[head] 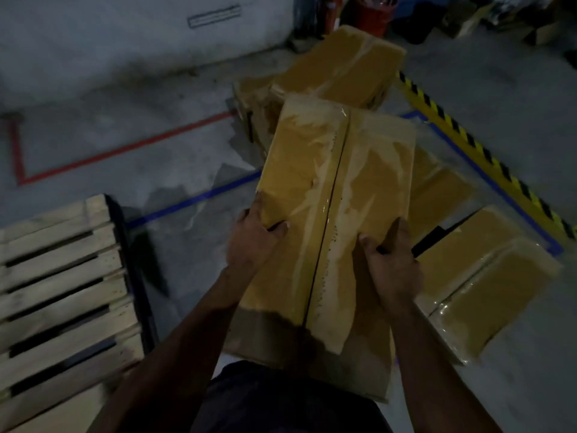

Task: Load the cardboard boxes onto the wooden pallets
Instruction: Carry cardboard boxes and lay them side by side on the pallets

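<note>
A long taped cardboard box fills the middle of the view, held up off the floor. My left hand grips its left edge and my right hand grips its right edge, fingers curled over the top face. A wooden pallet with pale slats lies on the floor at the lower left, apart from the box. More cardboard boxes rest on the floor: one behind, one at the lower right, and one partly hidden under the held box.
Red tape and blue tape mark the concrete floor. A yellow-black striped strip runs along the right. A red bucket and clutter stand at the back by the wall.
</note>
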### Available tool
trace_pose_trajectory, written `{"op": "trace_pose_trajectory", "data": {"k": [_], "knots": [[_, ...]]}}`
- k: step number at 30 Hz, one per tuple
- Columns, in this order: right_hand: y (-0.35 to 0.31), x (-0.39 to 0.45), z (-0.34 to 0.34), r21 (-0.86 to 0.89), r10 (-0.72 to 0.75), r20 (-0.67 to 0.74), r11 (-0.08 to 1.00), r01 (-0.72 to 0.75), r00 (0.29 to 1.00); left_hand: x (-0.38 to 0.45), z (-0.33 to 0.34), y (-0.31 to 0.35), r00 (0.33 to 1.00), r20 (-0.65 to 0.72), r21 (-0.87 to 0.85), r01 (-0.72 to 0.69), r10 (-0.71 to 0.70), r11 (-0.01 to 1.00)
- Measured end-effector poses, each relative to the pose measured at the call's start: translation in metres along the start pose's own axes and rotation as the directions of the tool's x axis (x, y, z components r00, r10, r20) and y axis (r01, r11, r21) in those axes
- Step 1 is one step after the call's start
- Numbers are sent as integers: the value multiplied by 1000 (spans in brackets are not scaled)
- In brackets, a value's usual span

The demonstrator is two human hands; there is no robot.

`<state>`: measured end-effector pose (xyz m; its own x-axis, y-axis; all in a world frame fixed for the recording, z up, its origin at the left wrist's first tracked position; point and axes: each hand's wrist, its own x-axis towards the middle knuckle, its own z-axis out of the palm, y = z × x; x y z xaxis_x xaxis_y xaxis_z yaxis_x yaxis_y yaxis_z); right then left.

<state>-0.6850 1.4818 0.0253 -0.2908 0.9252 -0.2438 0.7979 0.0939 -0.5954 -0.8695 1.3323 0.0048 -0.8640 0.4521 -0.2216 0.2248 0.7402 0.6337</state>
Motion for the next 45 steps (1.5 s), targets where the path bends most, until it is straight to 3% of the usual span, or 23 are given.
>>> {"op": "trace_pose_trajectory", "data": {"k": [5, 10, 14, 16, 18, 22, 28, 34, 39, 45], "knots": [[-52, 2, 15, 44, -200, 114, 980, 196, 973, -22, -43, -28, 982, -167, -37, 86, -91, 996], [-120, 25, 52, 76, -384, 276, 923, 378, 881, -20, -79, -46, 916, -343, -147, 169, -210, 975], [-160, 49, 89, 42, -426, 410, 892, 449, 807, -4, -87, -60, 807, -451, -150, 354, -383, 923], [-181, 64, 103, 92, -449, 485, 880, 467, 750, 7, -88, -62, 730, -456, -128, 512, -509, 850], [-200, 72, 112, 173, -486, 548, 862, 476, 681, 13, -88, -63, 672, -477, -131, 583, -566, 802], [-238, 77, 121, 198, -571, 610, 782, 591, 550, 5, -91, -62, 578, -540, -240, 591, -612, 770], [-287, 58, 152, 176, -651, 665, 613, 770, 366, -10, -107, -64, 358, -661, -360, 620, -660, 697], [-335, 19, 198, 196, -645, 740, 476, 857, 189, -18, -132, -95, 201, -636, -528, 591, -745, 610], [-375, -24, 251, 211, -658, 746, 380, 901, 103, -9, -158, -146, 98, -606, -574, 633, -789, 520], [-433, -75, 324, 182, -651, 757, 295, 938, 58, 12, -206, -218, 43, -560, -644, 606, -828, 467]]}}
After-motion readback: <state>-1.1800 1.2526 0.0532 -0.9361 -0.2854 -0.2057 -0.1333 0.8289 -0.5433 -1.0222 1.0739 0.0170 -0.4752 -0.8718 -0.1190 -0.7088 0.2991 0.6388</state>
